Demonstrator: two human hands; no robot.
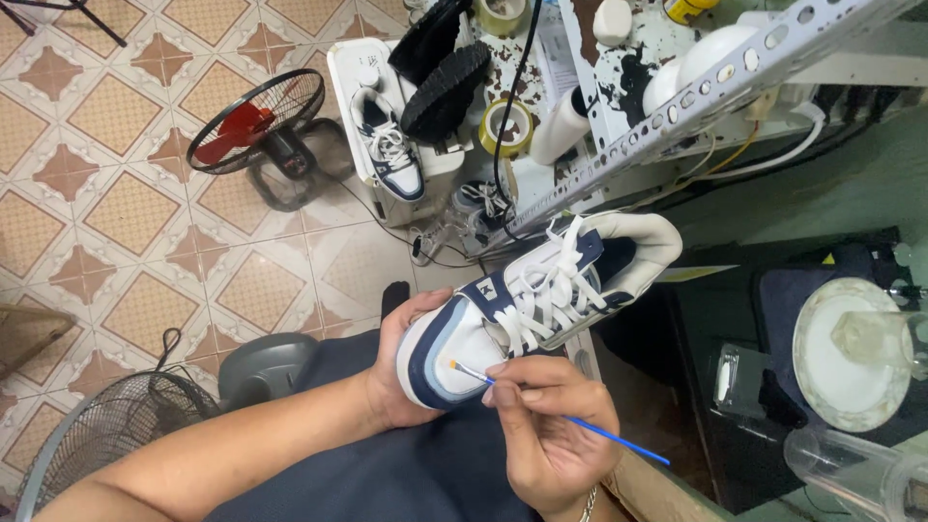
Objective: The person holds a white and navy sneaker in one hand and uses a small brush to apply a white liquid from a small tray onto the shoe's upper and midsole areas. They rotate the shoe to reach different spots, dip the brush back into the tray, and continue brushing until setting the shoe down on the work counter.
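Observation:
My left hand [398, 362] cradles the toe of a white and navy sneaker [541, 295] with white laces, holding it tilted over my lap. My right hand [546, 425] pinches a thin blue-handled paintbrush [570, 419]. The brush's small tip rests on the white toe panel of the sneaker, just beside my right fingertips. The sneaker's heel points up and to the right.
A matching sneaker [390, 145] lies on a white box on the tiled floor. A small fan with red blades [253, 121] stands at the left, another fan [97, 435] at bottom left. Tape rolls [506, 126], a black shoe [443, 92] and a metal rack [696, 97] crowd the top. A white plate [841, 362] sits right.

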